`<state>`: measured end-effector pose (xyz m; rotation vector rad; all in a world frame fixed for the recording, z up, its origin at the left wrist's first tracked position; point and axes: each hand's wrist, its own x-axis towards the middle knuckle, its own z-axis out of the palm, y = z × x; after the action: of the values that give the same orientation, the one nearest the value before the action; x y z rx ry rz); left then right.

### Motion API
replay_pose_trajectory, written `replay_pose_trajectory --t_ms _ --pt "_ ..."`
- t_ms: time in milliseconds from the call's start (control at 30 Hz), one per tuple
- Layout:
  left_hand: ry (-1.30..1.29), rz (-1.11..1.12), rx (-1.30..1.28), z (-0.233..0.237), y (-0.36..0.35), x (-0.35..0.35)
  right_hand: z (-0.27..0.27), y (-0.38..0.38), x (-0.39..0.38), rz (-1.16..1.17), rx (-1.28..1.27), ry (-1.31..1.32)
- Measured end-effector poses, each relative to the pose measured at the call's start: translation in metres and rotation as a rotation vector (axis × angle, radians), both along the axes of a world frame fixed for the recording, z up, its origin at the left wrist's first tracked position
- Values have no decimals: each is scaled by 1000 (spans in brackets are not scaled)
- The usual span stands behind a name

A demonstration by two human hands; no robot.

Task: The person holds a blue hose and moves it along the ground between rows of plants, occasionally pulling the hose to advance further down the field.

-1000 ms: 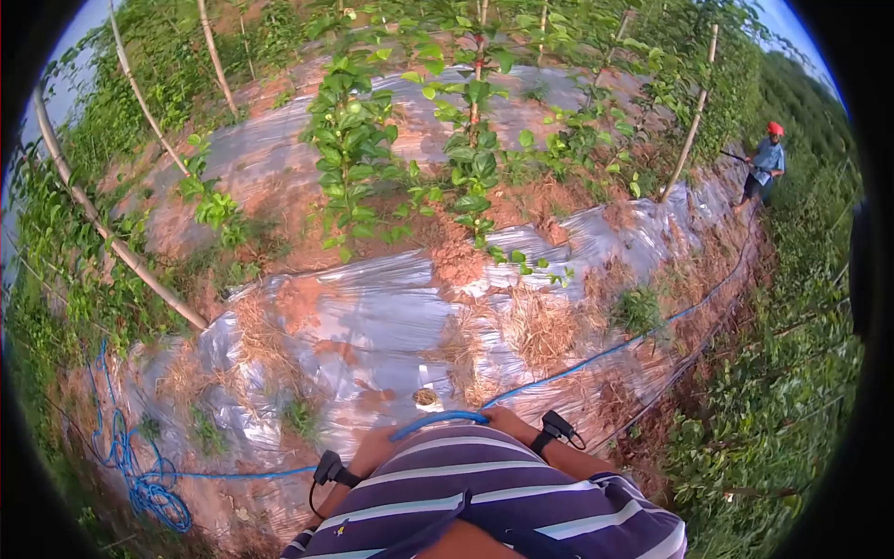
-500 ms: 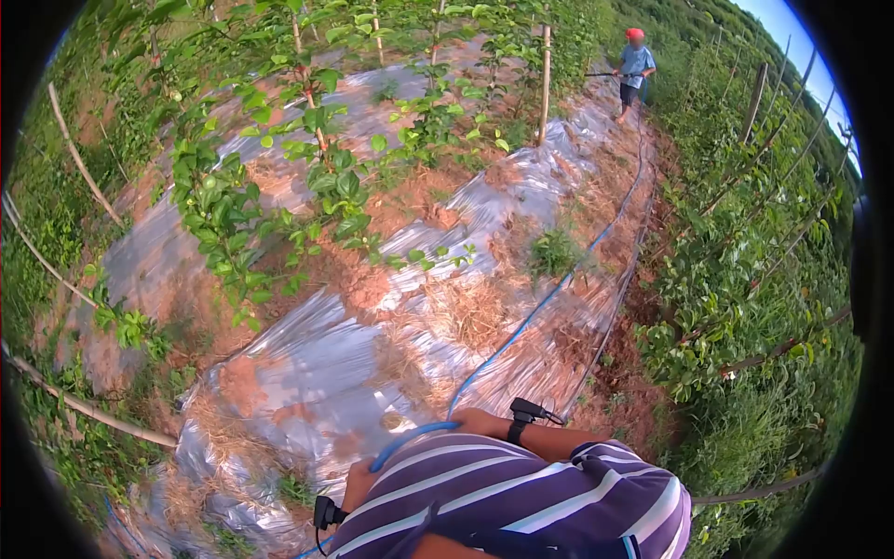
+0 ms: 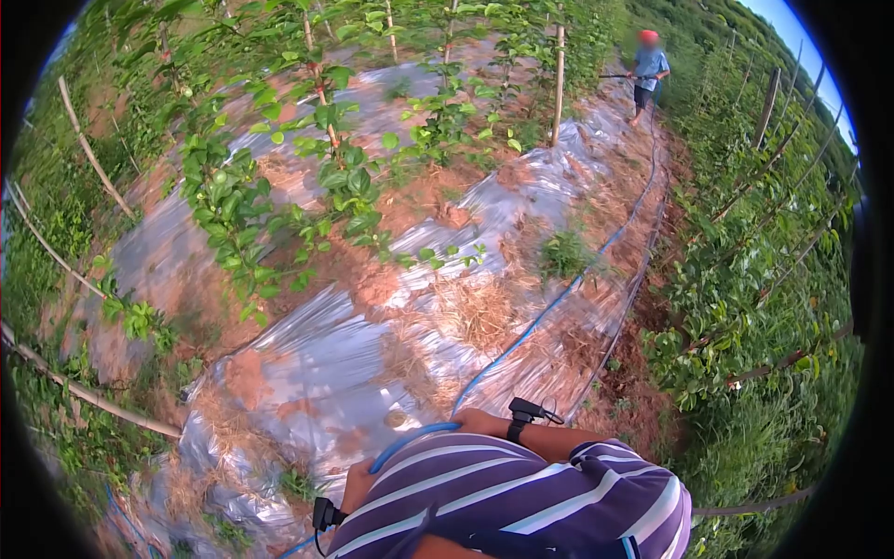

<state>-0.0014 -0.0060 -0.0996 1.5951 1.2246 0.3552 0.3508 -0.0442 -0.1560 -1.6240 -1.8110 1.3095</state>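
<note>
A blue hose (image 3: 518, 343) comes down the path and bends across in front of my striped shirt. My right hand (image 3: 480, 422) is closed round it near my belly, with a black device strapped at the wrist. Lower and to the left, my left hand (image 3: 357, 486) also grips the hose, its fingers partly hidden by the shirt. Between the two hands the hose makes a short curve. Another stretch of it shows below my left wrist, which carries a second black device.
Silvery plastic sheeting (image 3: 317, 359) with soil and dry straw (image 3: 475, 312) covers the ground. Leafy plants on wooden stakes (image 3: 559, 88) stand left, dense greenery (image 3: 745, 298) right. Farther up the path, a person (image 3: 648, 74) in a red head covering holds a dark rod. A dark line (image 3: 626, 321) runs beside the hose.
The view has shifted slightly, so plants, path and the other person appear a little farther right. Both my hands keep their places on the hose.
</note>
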Motion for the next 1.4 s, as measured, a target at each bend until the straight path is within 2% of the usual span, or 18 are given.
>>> replay_pose_trajectory --t_ms 33,100,200,267,400,467,700,867,1167,1400 --pt "-30 8 -26 -19 1 -8 -2 2 -1 4 0 1" --pt "-58 20 -52 -26 2 -13 -7 6 -3 14 -44 -13" --pt "-145 48 -73 -3 0 -8 -4 10 -6 28 -45 -22" --pt "-56 41 -24 7 -1 -6 -10 11 -8 34 -47 -13" --pt "-55 39 1 9 -3 -10 -9 15 -12 58 -85 -20" --pt "-18 27 23 32 -5 -4 -5 16 -14 63 -104 -19" --pt "12 8 30 17 -5 -12 7 11 -20 13 -105 36" --pt "6 1 -10 41 -3 -4 10 9 -21 3 -64 19" --pt "-20 34 -92 39 -3 -2 4 6 -19 -12 -102 14" --pt "-87 58 -148 18 -2 -8 9 5 -19 -26 -123 20"
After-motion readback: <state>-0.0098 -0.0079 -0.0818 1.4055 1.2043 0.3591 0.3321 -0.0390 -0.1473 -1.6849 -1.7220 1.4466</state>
